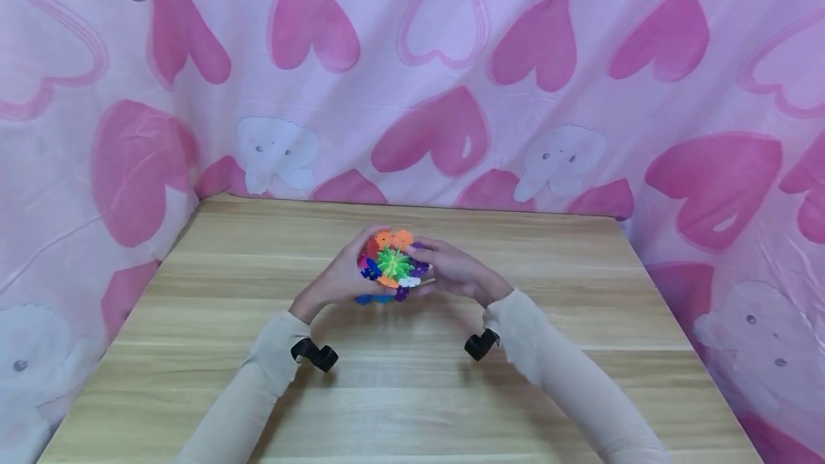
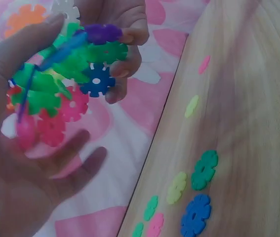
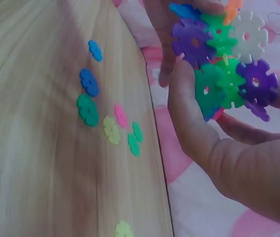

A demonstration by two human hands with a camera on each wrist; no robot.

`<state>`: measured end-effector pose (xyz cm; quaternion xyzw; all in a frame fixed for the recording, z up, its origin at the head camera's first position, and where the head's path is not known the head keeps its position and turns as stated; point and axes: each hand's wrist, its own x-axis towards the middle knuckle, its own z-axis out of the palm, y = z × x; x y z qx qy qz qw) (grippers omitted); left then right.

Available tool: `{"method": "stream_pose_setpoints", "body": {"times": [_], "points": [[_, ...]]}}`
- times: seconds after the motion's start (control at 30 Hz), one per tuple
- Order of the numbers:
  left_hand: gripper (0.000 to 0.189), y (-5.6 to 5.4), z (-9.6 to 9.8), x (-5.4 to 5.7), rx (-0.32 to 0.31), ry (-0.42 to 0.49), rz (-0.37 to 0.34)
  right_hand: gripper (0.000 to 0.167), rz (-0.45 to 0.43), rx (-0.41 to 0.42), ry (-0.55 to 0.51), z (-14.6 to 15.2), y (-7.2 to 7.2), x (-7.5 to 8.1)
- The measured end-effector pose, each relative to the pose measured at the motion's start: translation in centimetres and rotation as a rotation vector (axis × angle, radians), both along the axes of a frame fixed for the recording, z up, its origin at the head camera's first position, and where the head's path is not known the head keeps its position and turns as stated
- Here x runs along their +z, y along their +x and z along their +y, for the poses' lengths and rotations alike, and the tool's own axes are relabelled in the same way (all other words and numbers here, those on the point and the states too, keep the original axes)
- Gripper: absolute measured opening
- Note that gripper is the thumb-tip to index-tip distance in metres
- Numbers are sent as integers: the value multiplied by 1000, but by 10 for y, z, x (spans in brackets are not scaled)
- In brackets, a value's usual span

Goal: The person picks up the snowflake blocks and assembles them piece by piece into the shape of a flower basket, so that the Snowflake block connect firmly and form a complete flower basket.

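Both hands hold a rounded cluster of interlocked plastic snowflake discs (image 1: pixel 393 263) just above the table. It mixes green, purple, orange, white, red and blue pieces, with a spiky green part facing up. My left hand (image 1: pixel 341 276) grips its left side; in the left wrist view the thumb lies across the cluster (image 2: pixel 73 69) and two lower fingers stand away from it. My right hand (image 1: pixel 454 271) holds the other side, and in the right wrist view its thumb presses beside a green disc (image 3: pixel 209 89). The inner joints of the cluster are hidden.
Loose discs lie on the wooden table (image 1: pixel 399 392), among them a blue disc (image 2: pixel 196 216), a dark green disc (image 3: pixel 87 110), a pale yellow disc (image 3: pixel 111 130) and a pink disc (image 3: pixel 120 115). A pink heart-patterned curtain (image 1: pixel 432 92) encloses the table's back and sides.
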<state>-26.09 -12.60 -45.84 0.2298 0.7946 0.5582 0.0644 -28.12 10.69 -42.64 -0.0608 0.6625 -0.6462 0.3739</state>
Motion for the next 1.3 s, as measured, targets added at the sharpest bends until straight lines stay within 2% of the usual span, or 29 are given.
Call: {"method": "stream_pose_setpoints", "body": {"times": [0.2,0.37,0.57,0.67,0.83,0.97,1.07,1.3], "points": [[97,-3,5,-2,38,-93,11,48,42,-53,55,5,2,-3],[102,-5,12,0,7,-105,-18,42,70,-80,73,11,4,-7],[113,-3,16,2,-43,-60,-195,45,56,-120,80,21,7,-13],[112,-1,17,0,-62,-25,-293,47,54,-139,93,28,9,-17],[99,-1,22,-7,-68,33,-396,48,88,-148,112,38,15,-23],[90,-1,29,-15,-84,104,-428,44,122,-158,110,44,21,-29],[88,0,33,-21,-87,115,-419,43,140,-171,118,48,25,-32],[84,6,46,-35,-112,93,-371,42,183,-256,285,55,36,-44]]}}
